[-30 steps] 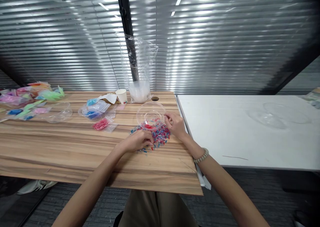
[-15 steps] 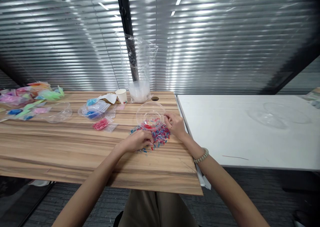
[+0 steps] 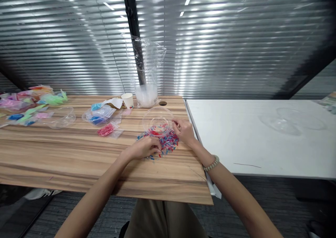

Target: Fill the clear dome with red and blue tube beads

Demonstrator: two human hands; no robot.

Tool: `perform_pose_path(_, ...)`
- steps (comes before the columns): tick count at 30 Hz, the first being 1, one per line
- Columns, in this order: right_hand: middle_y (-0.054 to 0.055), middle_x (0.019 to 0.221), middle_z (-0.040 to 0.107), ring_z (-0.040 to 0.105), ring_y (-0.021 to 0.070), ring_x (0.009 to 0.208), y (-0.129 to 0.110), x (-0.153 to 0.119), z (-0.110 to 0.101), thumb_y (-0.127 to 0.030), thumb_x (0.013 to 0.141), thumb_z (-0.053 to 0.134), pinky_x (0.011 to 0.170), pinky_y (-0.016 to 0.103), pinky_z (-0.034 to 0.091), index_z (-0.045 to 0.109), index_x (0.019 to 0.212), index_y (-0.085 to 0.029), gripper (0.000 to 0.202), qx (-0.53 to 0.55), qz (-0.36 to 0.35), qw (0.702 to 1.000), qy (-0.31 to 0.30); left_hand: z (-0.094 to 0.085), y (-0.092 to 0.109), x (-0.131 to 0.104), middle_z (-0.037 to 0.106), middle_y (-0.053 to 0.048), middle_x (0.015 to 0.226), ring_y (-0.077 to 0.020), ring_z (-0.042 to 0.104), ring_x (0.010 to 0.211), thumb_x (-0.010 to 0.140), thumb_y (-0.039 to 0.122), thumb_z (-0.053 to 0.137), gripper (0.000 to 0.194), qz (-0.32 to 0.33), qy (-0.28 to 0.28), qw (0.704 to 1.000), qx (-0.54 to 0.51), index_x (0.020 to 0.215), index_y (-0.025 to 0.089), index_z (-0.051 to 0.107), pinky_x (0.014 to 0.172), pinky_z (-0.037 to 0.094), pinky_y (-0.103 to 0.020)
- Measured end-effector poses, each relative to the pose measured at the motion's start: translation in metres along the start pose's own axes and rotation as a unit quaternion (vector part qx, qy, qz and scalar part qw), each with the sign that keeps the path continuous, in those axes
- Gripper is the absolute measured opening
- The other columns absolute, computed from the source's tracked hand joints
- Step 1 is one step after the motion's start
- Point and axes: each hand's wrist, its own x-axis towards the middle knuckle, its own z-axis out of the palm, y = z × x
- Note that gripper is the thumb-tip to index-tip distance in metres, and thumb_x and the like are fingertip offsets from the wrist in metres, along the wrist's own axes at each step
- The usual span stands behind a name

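A round clear plastic bowl (image 3: 158,116), with some red pieces showing in or through it, stands at the far edge of a pile of small red and blue pieces (image 3: 169,140). My right hand (image 3: 183,129) is at the bowl's right rim, its thumb and fingers closed on the edge. Curled at the near left of the pile is my left hand (image 3: 147,147). Its fingertips are pressed together low over the pieces, and whatever they pinch is too small to make out.
Left of the pile lie a bag of red pieces (image 3: 105,130) and a clear container with blue contents (image 3: 98,116). Behind stand a paper cup (image 3: 127,100) and a bag of clear cups (image 3: 146,95). A white table (image 3: 236,136) adjoins on the right.
Both hands stay almost where they were, and the bowl has shifted very slightly left. At the lower left, more of a person's shoe shows under the table.
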Motion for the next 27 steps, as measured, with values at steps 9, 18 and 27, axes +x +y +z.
perform_pose_path(9,0.004,0.079,0.068,0.061,0.0165,0.067,0.0013,-0.0001,0.0003,-0.018,0.083,0.045,0.063,0.027,0.046,0.063,0.091,-0.019,0.020,0.001,0.006,1.000,-0.012,-0.0003,0.0011,0.0006,0.063,-0.003,0.078,-0.0111,0.055,0.070,0.084,0.016,0.050,0.015,0.000,0.002,1.000,-0.007,0.077,0.015,0.063,0.065,0.041,-0.019)
perform_pose_path(18,0.004,0.081,0.069,0.061,0.0163,0.067,0.0014,-0.0004,0.0004,-0.018,0.083,0.045,0.063,0.027,0.046,0.063,0.092,-0.019,0.020,0.005,0.005,1.000,-0.014,-0.0020,0.0037,0.0007,0.064,-0.003,0.078,-0.0112,0.056,0.069,0.084,0.017,0.050,0.014,-0.010,0.000,1.000,-0.010,0.077,0.015,0.062,0.065,0.041,-0.019)
perform_pose_path(27,0.004,0.081,0.069,0.061,0.0166,0.066,0.0005,-0.0006,0.0000,-0.018,0.083,0.045,0.062,0.027,0.046,0.063,0.092,-0.019,0.020,0.002,0.010,1.000,-0.017,-0.0015,0.0036,0.0008,0.063,-0.003,0.077,-0.0119,0.056,0.069,0.083,0.018,0.050,0.014,-0.014,0.001,1.000,-0.006,0.077,0.016,0.062,0.065,0.041,-0.019)
